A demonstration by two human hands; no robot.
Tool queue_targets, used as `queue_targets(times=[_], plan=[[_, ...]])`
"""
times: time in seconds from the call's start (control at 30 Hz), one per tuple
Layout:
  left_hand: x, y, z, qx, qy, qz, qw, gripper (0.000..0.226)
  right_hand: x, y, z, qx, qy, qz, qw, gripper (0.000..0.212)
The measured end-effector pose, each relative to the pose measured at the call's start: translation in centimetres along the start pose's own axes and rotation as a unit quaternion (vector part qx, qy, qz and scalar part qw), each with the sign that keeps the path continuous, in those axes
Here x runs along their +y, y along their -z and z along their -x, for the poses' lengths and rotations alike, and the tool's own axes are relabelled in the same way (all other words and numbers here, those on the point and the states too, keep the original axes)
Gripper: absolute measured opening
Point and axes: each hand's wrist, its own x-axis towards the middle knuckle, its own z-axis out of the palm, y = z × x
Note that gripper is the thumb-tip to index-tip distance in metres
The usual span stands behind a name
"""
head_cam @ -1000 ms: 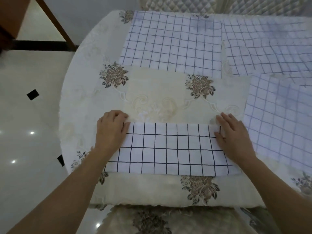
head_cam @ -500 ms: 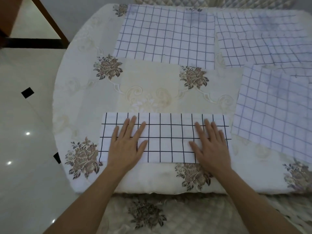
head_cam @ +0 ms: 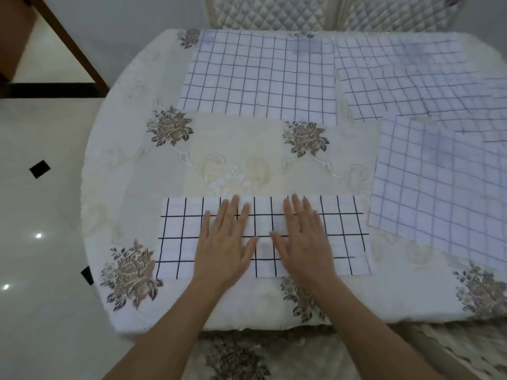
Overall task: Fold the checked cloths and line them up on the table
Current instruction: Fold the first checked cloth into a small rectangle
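Note:
A white cloth with black checks [head_cam: 181, 237] lies folded into a long strip near the table's front edge. My left hand [head_cam: 225, 242] and my right hand [head_cam: 303, 241] rest flat on its middle, side by side, fingers spread, palms pressing down. Three more checked cloths lie unfolded: one [head_cam: 260, 78] at the back centre, one [head_cam: 411, 78] rumpled at the back right, one [head_cam: 444, 187] at the right, overlapping the rumpled one.
The table [head_cam: 123, 165] is round with a cream floral tablecloth. Quilted chair backs [head_cam: 269, 12] stand behind it. A cushioned seat [head_cam: 236, 357] sits below the front edge. Glossy tiled floor [head_cam: 41, 215] is at the left.
My hands moved from the strip's two ends inward over its top and now lie close together at the middle. The cloth stays folded in place.

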Motion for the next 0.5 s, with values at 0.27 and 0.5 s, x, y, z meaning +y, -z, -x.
queue_targets(times=[0.27, 0.5], plan=[[-6.2, -0.8, 1.2, -0.014, 0.011, -0.013, 1.0, 0.063, 3.6, -1.2, -0.1, -0.053, 0.011, 0.068, 0.996, 0.07], [-9.8, 0.1, 2.0, -0.024, 0.035, -0.01, 0.999, 0.066, 9.0, 0.9, 0.9, -0.051, -0.059, 0.041, 0.996, 0.07]])
